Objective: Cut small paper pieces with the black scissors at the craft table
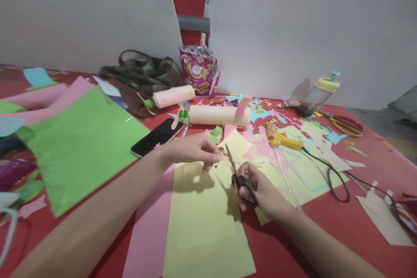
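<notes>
My right hand [256, 184] grips black-handled scissors [240, 179], whose blades point up and away from me. Just left of the blades, my left hand [198, 150] is closed in a pinch; a tiny bit at its fingertips is too small to make out. Below both hands lies a pale yellow sheet [208, 230] over a pink sheet [150, 226]. A small yellow paper piece [237, 145] rests behind the scissors. Beyond it is a paper-wrapped bottle [216, 115] with a green cap, lying on its side.
A yellow glue gun [285, 140] with a black cord lies right. Left are a green sheet [84, 143] and a phone [156, 137]. Behind stand a snack bag [199, 69] and a tumbler [319, 95]. Red-handled scissors [347, 124] lie far right; paper scraps [260, 115] litter the red table.
</notes>
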The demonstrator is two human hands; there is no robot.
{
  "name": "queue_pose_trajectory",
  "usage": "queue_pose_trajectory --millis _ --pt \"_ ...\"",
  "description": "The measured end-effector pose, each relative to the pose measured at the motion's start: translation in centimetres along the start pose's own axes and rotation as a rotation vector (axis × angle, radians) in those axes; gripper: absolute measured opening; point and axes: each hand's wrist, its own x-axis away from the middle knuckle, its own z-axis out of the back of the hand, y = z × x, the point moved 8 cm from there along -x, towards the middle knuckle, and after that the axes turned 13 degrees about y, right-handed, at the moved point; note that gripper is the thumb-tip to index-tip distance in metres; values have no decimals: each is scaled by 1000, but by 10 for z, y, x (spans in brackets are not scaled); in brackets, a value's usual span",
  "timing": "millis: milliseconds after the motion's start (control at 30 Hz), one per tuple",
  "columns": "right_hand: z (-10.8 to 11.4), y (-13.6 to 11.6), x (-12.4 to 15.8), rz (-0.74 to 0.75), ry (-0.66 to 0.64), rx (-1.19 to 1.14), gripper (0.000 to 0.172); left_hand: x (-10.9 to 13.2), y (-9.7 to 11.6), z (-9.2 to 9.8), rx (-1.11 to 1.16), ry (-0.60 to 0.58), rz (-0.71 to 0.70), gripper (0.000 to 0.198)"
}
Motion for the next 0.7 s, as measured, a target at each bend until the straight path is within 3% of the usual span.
queue_pose_trajectory --millis 133,333,500,700 --pt "6 -2 -2 30 60 -45 34 0 -2 -4 -39 11 18 26" --pt "8 -16 0 142 93 -126 44 -1 1 -20 -35 -1 21 26" --pt "18 -17 -2 151 233 -94 37 -3 6 -35 -15 22 -50 30" --pt "25 -15 -4 159 329 -37 32 -6 0 -42 -27 96 -6 30"
